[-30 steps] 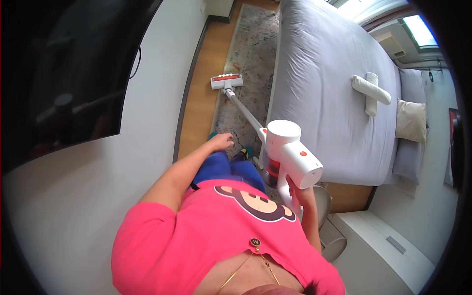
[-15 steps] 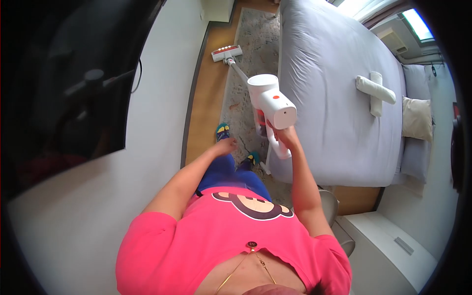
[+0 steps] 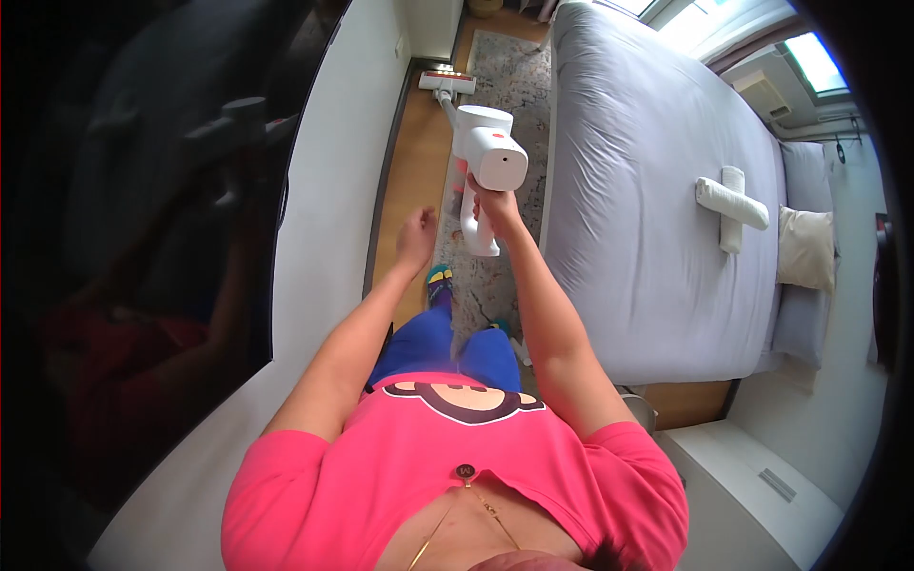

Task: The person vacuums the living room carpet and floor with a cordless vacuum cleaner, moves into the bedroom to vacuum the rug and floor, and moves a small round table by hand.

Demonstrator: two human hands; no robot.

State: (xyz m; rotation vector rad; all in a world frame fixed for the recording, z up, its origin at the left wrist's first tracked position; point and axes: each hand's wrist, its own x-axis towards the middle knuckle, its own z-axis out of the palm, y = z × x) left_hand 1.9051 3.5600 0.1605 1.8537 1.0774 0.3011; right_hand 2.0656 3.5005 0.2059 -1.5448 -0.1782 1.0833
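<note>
A white cordless stick vacuum cleaner (image 3: 487, 128) is in my right hand (image 3: 495, 207), whose fingers wrap round its looped handle. Its tube runs forward, partly hidden behind the motor body. The floor head (image 3: 447, 83), white with a red strip and small lights, rests on the wooden floor near the far wall corner. My left hand (image 3: 417, 236) hangs in the air to the left of the vacuum, fingers loosely bent and holding nothing.
A patterned rug (image 3: 509, 81) lies between the wooden floor strip (image 3: 405, 162) and a bed (image 3: 647, 238) with grey sheets. Rolled white towels (image 3: 731, 205) lie crossed on the bed. A large black television (image 3: 171, 219) hangs on the left wall. A white cabinet (image 3: 752, 476) stands at lower right.
My right hand and the vacuum have moved forward and left, bringing the floor head nearer the far corner. My left hand has risen forward and slightly left.
</note>
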